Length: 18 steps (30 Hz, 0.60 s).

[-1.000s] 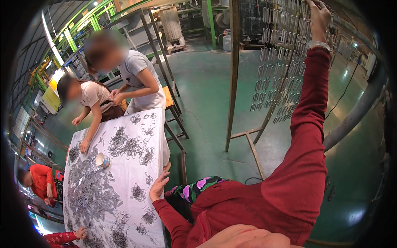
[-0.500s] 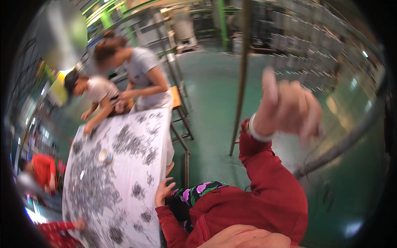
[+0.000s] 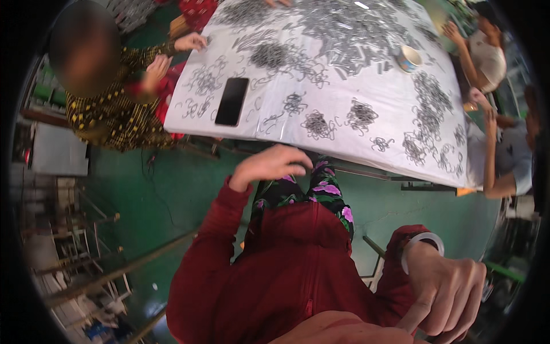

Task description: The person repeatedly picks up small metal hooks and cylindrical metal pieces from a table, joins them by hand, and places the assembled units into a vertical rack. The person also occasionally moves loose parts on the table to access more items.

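My left hand (image 3: 275,164) hangs just off the near edge of a white-covered table (image 3: 349,94), above my lap. Its fingers are loosely bent and apart, with nothing in them. At the lower right my right hand (image 3: 444,289), with a pale bracelet (image 3: 423,246) on its wrist, is closed, fingers curled down. Whatever it may hold is hidden. Across the table lie piles of small dark curved, hook-like pieces (image 3: 318,123), the closest ones just beyond my left hand. A black phone (image 3: 232,102) rests to the left, and a paper cup (image 3: 409,59) stands farther right.
Grey strip-like pieces (image 3: 349,34) cover the table's far middle. A person in a yellow-and-black patterned top (image 3: 114,106) sits at the left. Two people in light shirts (image 3: 513,157) are at the right. Metal frames (image 3: 86,229) stand at the lower left on the green floor (image 3: 189,189).
My view has swung, bringing the table from the left to the top of the picture. My raised right hand has come down near my body. My left hand has left the table edge.
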### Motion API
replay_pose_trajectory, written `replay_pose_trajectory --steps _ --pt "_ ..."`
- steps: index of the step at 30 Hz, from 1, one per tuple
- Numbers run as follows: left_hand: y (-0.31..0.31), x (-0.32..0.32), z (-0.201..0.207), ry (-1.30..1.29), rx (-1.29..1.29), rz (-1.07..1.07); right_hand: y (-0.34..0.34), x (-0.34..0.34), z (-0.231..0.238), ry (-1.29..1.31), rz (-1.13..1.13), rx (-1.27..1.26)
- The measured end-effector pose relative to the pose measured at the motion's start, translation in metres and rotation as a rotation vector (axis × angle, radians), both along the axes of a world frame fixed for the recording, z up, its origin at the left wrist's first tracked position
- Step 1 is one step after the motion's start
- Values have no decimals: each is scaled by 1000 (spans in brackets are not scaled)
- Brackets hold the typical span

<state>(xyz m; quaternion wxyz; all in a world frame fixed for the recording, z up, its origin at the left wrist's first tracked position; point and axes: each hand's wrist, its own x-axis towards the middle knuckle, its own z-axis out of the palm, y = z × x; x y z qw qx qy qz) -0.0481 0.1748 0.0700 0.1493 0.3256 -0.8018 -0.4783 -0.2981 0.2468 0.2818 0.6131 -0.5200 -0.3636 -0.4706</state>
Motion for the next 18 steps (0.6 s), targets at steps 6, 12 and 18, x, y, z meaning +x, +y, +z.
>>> replay_pose_trajectory --steps 6,12,18 --pt "-58 12 15 27 -47 561 -32 4 -28 -307 11 99" --pt "-186 -22 -14 36 -464 682 -53 -18 -41 -24 -340 -172" --pt "-285 -55 -71 -267 -777 488 -89 -67 -106 337 -837 239"
